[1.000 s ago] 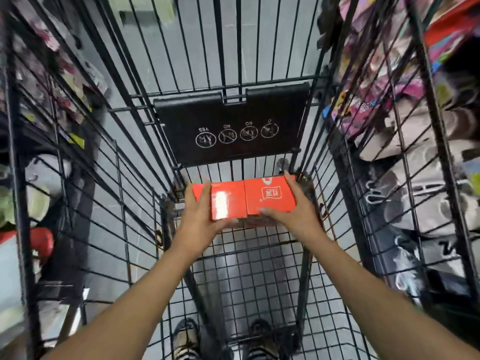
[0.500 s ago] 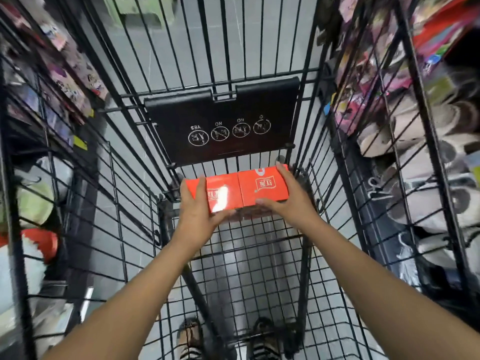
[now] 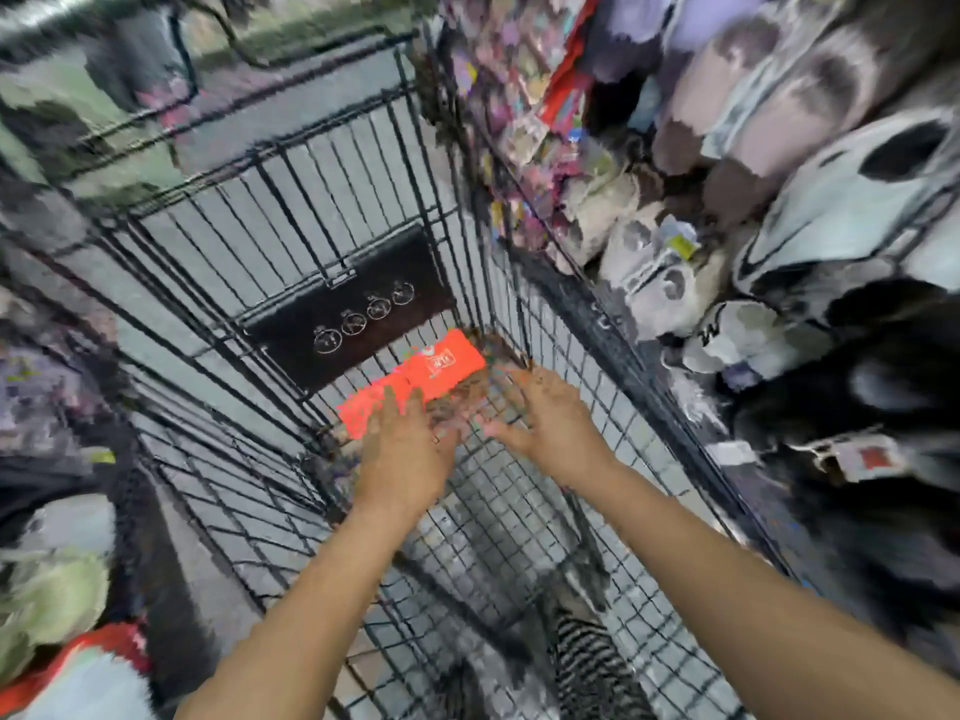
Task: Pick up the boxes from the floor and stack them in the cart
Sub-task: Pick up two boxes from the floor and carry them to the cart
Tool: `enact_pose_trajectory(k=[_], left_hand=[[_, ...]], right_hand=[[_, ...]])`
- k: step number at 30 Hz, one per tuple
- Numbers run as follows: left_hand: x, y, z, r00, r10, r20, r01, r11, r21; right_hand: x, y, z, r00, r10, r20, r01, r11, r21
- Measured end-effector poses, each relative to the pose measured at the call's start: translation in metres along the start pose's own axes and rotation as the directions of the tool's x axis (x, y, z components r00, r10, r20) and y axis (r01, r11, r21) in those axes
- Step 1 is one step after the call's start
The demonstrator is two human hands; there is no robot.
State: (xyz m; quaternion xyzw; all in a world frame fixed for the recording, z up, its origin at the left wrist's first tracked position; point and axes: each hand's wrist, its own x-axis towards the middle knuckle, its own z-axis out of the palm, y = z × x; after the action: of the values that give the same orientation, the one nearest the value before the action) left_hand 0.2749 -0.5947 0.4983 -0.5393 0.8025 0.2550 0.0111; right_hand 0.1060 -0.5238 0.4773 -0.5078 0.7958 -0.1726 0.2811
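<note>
Two red boxes [image 3: 415, 381] lie side by side on the wire floor at the far end of the black cart [image 3: 291, 210], just below its black flap. My left hand [image 3: 405, 449] hovers over the near edge of the boxes with its fingers spread, and part of the left box is hidden behind it. My right hand [image 3: 545, 423] is open too, a little to the right of the boxes and apart from them. The frame is heavily blurred.
The black seat flap [image 3: 353, 314] with white pictograms stands behind the boxes. Shelves of slippers and plush goods [image 3: 779, 200] press against the cart's right side. More goods [image 3: 57, 589] sit at the lower left. Striped shoes [image 3: 587, 662] show under the cart floor.
Both hands have let go of the two red boxes and pulled back toward me. The boxes now rest on the cart floor. The view has swung to the right and blurred.
</note>
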Motion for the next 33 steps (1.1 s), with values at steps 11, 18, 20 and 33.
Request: enact_pose_trajectory(k=[11,18,20,33], left_hand=[[-0.158,0.171,-0.008,0.648,0.738,0.187,-0.743,0.561,0.365],[-0.299,0.266,0.097,0.151,0.872,0.467,-0.965,0.028,0.259],[-0.343,0.282,0.134,0.036,0.844,0.535,-0.974,-0.090,0.208],[-0.555,0.294,0.421,-0.243,0.537,0.808,-0.904,-0.428,0.013]], right_hand=[[-0.309,0.051,-0.069,0.698,0.516,-0.497,-0.522,0.841,0.141],[-0.513,0.127,-0.011,0.261,0.840,-0.475,-0.754,0.485,0.443],[-0.570,0.144,0.018,0.151,0.881,-0.448,-0.768,0.390,0.507],[-0.827,0.265,0.225,-0.245,0.967,0.066,-0.631,-0.211,0.747]])
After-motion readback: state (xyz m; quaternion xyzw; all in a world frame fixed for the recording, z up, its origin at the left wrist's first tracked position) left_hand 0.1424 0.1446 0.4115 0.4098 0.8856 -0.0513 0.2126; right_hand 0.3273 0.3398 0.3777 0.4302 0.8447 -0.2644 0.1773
